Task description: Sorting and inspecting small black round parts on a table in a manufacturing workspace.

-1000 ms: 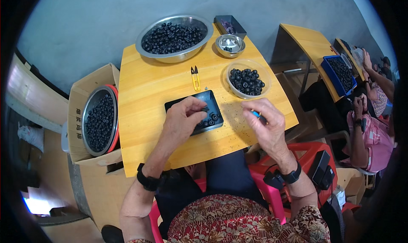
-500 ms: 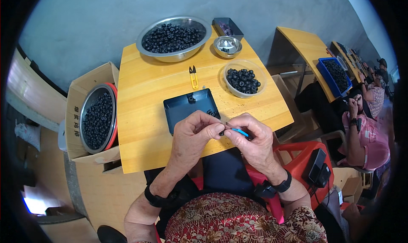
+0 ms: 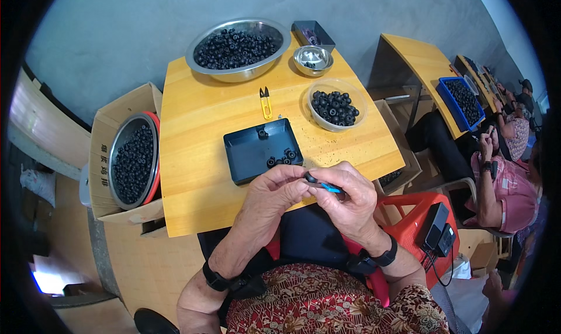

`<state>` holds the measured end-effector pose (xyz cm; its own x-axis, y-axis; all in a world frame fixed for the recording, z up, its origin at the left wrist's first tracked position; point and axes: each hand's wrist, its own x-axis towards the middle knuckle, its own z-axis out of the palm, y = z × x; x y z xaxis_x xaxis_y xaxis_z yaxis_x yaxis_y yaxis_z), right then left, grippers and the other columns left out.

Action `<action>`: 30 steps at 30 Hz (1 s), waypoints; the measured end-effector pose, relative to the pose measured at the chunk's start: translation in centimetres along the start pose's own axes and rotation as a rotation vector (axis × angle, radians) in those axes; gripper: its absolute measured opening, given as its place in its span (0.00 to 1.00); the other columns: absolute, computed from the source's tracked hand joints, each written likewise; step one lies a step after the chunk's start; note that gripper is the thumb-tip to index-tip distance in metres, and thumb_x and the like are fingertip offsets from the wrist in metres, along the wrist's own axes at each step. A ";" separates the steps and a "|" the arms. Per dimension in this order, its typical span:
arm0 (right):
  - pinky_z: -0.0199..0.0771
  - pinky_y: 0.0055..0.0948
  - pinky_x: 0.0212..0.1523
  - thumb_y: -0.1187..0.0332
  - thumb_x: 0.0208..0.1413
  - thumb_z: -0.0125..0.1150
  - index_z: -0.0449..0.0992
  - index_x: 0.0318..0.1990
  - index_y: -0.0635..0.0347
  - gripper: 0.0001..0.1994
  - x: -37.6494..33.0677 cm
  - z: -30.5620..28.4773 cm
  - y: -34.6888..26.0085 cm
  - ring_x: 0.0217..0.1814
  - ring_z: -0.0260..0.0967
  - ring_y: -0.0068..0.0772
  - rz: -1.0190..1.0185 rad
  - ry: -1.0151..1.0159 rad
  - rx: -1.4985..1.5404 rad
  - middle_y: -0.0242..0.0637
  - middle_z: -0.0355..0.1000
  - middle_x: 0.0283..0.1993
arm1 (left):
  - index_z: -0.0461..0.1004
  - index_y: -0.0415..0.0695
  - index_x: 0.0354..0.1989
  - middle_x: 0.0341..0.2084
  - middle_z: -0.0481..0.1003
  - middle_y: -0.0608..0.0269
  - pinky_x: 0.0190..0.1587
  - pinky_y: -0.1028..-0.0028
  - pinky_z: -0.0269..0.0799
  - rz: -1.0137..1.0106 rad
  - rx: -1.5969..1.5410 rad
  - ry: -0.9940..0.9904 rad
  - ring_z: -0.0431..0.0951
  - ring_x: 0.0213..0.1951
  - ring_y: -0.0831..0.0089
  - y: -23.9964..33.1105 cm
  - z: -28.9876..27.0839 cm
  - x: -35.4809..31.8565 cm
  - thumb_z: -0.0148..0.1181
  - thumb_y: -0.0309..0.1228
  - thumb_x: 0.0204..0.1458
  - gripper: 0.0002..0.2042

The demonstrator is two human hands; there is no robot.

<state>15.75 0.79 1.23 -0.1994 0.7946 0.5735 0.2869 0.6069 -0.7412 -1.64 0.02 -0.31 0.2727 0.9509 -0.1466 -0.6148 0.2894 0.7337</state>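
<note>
Just beyond the near edge of the table, my two hands meet. A small black round part (image 3: 310, 177) is pinched between the fingertips of my left hand (image 3: 273, 195), close against my right fingers. My right hand (image 3: 349, 195) is closed around a slim blue-handled tool (image 3: 331, 188), its thin greyish end lying against the part; the exact kind of tool is too small to tell. Behind my hands sits a dark shallow tray (image 3: 245, 153), with one black part at its far side and several at its near right corner.
Yellow-handled thread snips (image 3: 266, 103) lie beyond the tray. Black parts fill a clear tub (image 3: 312, 118), a large steel bowl (image 3: 234, 74) and a basin (image 3: 117, 182) in a carton at left. A small steel bowl (image 3: 314, 71) stands far right, near a red stool (image 3: 409, 217).
Both hands have come slightly nearer to me, uncovering more black parts in the tray's corner. The held part now shows above my fingertips, and the blue handle is more covered.
</note>
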 end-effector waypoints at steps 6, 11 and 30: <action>0.73 0.28 0.31 0.82 0.41 0.65 0.79 0.44 0.65 0.17 0.0 -0.2 0.3 0.31 0.72 0.34 -0.252 0.008 -0.156 0.42 0.76 0.36 | 0.74 0.42 0.44 0.38 0.78 0.66 0.48 0.73 0.75 -0.083 -0.131 -0.009 0.78 0.43 0.74 -0.5 0.1 -0.1 0.61 0.23 0.56 0.08; 0.73 0.30 0.31 0.82 0.42 0.64 0.78 0.44 0.64 0.17 -0.4 -0.6 0.2 0.32 0.72 0.36 -0.314 -0.027 -0.216 0.42 0.75 0.37 | 0.74 0.43 0.42 0.39 0.77 0.64 0.52 0.69 0.75 -0.013 -0.181 -0.114 0.78 0.44 0.73 -0.6 0.2 -0.2 0.60 0.24 0.57 0.06; 0.69 0.29 0.28 0.78 0.37 0.68 0.80 0.47 0.64 0.22 0.0 -2.1 0.7 0.29 0.68 0.35 -0.449 -0.009 -0.502 0.39 0.74 0.38 | 0.74 0.43 0.41 0.36 0.78 0.62 0.47 0.75 0.75 -0.088 -0.394 -0.144 0.79 0.40 0.72 -1.5 0.2 -0.2 0.62 0.25 0.57 0.06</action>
<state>17.93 1.17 1.50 -0.4083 0.4683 0.7836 0.5744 0.7989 -0.1781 -0.64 -0.67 -1.30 0.4200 0.9037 -0.0831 -0.8125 0.4153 0.4091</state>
